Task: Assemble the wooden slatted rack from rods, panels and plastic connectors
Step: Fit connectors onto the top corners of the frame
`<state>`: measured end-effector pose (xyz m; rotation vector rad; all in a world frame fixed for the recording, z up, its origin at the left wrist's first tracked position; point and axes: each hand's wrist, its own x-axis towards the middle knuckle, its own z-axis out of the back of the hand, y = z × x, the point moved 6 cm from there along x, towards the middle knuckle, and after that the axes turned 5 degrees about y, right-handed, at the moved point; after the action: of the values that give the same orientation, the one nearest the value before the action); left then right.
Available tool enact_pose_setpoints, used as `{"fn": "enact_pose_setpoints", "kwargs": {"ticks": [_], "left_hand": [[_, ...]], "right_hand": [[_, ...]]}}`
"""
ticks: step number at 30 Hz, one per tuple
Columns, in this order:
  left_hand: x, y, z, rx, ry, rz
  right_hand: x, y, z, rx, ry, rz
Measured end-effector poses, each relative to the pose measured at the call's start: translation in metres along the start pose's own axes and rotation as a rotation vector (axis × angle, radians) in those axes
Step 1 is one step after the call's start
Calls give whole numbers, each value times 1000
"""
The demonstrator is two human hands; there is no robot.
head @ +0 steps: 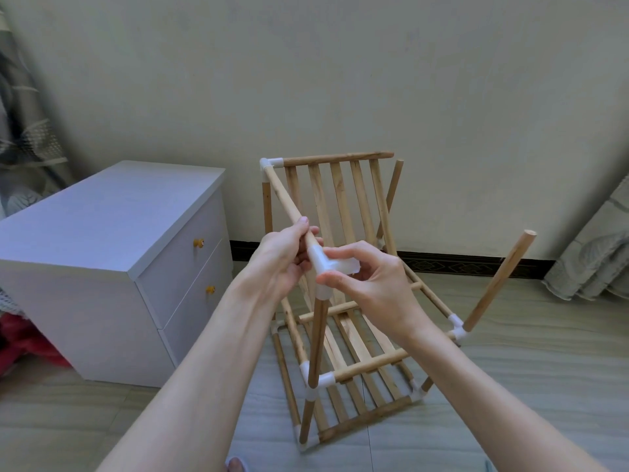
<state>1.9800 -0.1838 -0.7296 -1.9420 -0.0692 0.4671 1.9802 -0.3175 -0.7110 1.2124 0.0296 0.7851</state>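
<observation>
Two hands — left hand (pixel 284 258) grips one rod (pixel 287 202), right hand (pixel 369 279) pinches one white connector (pixel 328 265) — on the rack (pixel 343 311).

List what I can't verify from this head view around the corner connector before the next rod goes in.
- Corner connector: whether both rods seat fully, covered by left hand and right hand.
- Its open socket: right hand fingers mask it.
- Rack bottom front corner: forearms cross it.
- Cabinet: left side cut off by frame edge.
</observation>
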Motion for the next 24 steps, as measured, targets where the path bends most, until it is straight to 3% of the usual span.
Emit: {"fn": "enact_pose_setpoints", "kwargs": {"ticks": [6, 14, 19, 22, 24], "left_hand": [[-1, 0, 1, 14, 16, 16], [-11, -1, 5, 193, -37, -50], [-17, -6, 7, 178, 27, -129], [-16, -13, 13, 192, 38, -152], [-14, -18, 21, 178, 42, -148]], "right_hand": [[3, -3, -2, 47, -4, 2], [1, -1, -12, -158, -35, 50], [-13, -25, -1, -37, 36, -124], [-23, -47, 3, -197, 138, -212], [-34, -73, -2, -418, 315, -324]]}}
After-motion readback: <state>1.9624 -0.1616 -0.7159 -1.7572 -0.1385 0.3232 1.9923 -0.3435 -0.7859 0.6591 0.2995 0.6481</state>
